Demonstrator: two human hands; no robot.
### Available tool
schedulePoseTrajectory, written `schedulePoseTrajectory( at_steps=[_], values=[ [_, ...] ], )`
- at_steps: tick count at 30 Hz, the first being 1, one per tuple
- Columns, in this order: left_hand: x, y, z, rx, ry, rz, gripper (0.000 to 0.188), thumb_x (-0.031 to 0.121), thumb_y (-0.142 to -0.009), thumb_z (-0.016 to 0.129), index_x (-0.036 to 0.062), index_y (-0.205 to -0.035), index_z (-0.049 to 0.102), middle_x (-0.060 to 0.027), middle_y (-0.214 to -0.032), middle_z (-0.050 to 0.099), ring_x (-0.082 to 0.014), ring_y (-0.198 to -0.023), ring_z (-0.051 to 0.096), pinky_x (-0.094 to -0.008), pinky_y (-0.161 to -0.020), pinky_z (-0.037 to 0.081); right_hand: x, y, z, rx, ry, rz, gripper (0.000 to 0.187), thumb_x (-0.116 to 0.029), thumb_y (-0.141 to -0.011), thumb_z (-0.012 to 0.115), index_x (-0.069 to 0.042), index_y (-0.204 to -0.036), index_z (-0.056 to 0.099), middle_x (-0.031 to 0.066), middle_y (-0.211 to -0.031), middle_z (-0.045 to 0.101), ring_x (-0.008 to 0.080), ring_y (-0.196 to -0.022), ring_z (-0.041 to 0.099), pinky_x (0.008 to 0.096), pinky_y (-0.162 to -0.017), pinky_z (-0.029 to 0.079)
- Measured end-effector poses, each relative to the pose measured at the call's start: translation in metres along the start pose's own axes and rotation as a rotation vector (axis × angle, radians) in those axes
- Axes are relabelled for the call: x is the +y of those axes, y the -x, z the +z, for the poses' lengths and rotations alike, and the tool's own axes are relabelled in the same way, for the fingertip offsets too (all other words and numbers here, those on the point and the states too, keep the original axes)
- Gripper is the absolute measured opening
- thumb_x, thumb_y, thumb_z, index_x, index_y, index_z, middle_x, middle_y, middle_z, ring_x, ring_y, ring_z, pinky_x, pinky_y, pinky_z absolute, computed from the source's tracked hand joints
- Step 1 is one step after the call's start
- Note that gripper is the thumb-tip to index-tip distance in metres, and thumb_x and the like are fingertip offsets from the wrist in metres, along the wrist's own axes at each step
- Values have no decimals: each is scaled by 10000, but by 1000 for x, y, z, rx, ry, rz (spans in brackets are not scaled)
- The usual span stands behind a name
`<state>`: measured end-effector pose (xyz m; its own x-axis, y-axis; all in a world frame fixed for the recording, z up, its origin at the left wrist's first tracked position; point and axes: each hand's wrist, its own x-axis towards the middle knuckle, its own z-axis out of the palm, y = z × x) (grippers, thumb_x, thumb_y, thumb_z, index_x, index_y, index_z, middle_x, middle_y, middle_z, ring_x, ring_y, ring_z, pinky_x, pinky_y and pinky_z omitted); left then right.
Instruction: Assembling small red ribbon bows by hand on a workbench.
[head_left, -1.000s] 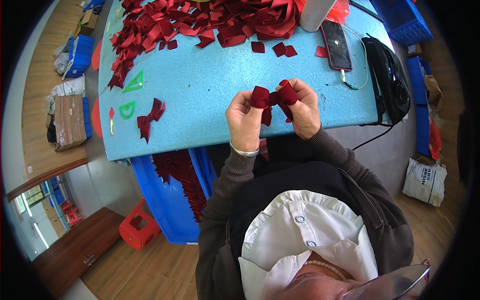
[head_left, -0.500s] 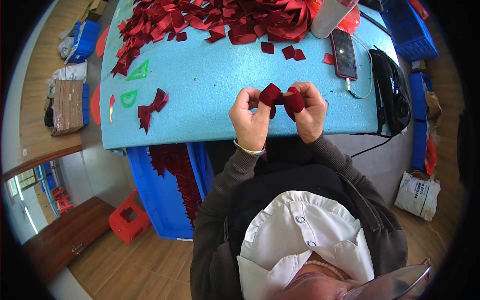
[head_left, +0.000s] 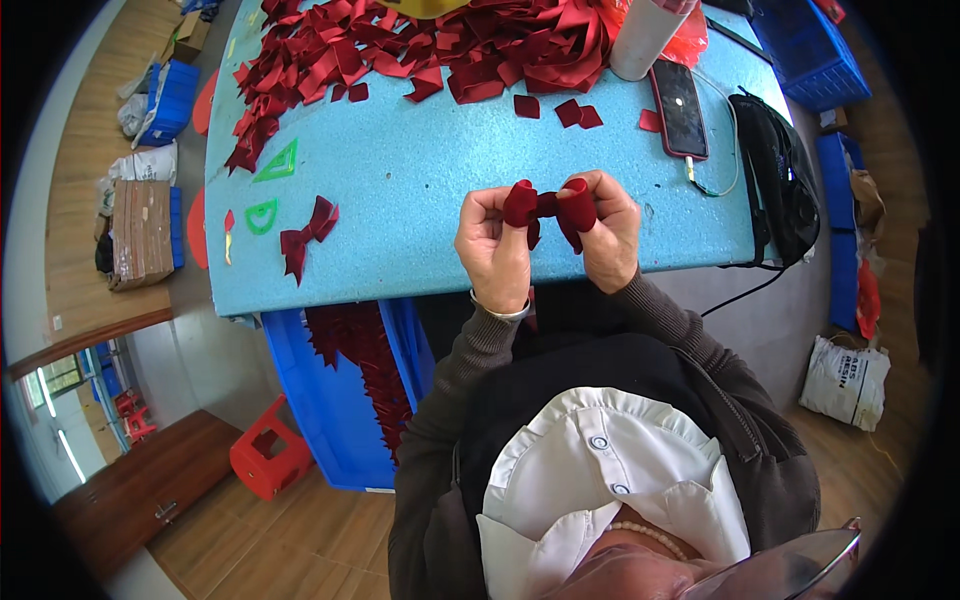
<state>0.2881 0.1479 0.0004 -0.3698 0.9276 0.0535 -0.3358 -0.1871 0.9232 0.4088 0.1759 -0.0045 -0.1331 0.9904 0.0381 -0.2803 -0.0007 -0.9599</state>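
head: worn on head | faces straight down | close above blue table (head_left: pixel 420 190)

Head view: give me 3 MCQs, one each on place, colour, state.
1. Where does the finished bow lie?
A on the phone
B on the blue tabletop, left of the hands
C on the floor

2. What colour is the ribbon piece held in the hands?
A dark red
B green
C white

3. How is that piece held?
A lying loose
B by the left hand only
C pinched by the left hand and right hand

B: it rests on the tabletop.
A: dark red.
C: both hands grip it.
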Motion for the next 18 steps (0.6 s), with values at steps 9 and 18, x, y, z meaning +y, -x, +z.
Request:
schedulePoseTrajectory(
  at_steps=[9,18],
  values=[
    [-4,-8,26,9,28,-30,173,164,-936,617,18,-931,525,-48,-791,608,-80,-644,542,-218,-559,447,-15,-16,-10,54,-150,5,144,-124,-896,637,2,-936,580,34,-847,649,47,-696,560,187,-600,458],
    [6,-14,25,-59,105,-81,191,194,-946,607,21,-931,527,-40,-822,612,-65,-670,535,-204,-579,446,-28,-22,-7,32,-116,30,151,-130,-905,632,-9,-972,569,6,-828,619,22,-662,522,169,-550,419]
  ],
)
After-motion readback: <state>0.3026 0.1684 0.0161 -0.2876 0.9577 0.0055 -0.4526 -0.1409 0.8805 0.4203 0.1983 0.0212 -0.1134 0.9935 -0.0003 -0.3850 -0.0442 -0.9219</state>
